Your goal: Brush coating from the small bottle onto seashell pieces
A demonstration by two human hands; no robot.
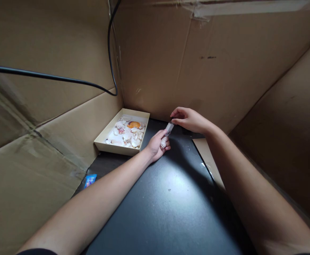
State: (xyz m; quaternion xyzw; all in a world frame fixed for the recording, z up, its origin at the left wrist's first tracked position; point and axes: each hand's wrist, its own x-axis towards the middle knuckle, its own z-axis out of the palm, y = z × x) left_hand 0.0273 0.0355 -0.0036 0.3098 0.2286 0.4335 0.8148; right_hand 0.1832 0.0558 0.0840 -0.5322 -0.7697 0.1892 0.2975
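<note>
My left hand [157, 146] is closed around a pale, ridged spiral seashell [164, 142], whose tip shows below the thumb. A small whitish, partly clear tube [169, 128] rises between the thumb and fingers, just above the shell. Its upper end looks dark. There, the thumb and fingertips of my right hand [188, 118] are pinched together. Whether the tube touches the shell is hard to make out. Both hands are over the far part of the dark tabletop [155, 205].
Left of my hands stands a cream tray [121, 151] with several seashells, among them an orange shell [133, 124]. A brown flat panel [208, 156] lies under my right forearm. A blue packet [90, 180] sits at left. Cardboard walls [197, 71] enclose the table; a black cable [64, 80] hangs at upper left.
</note>
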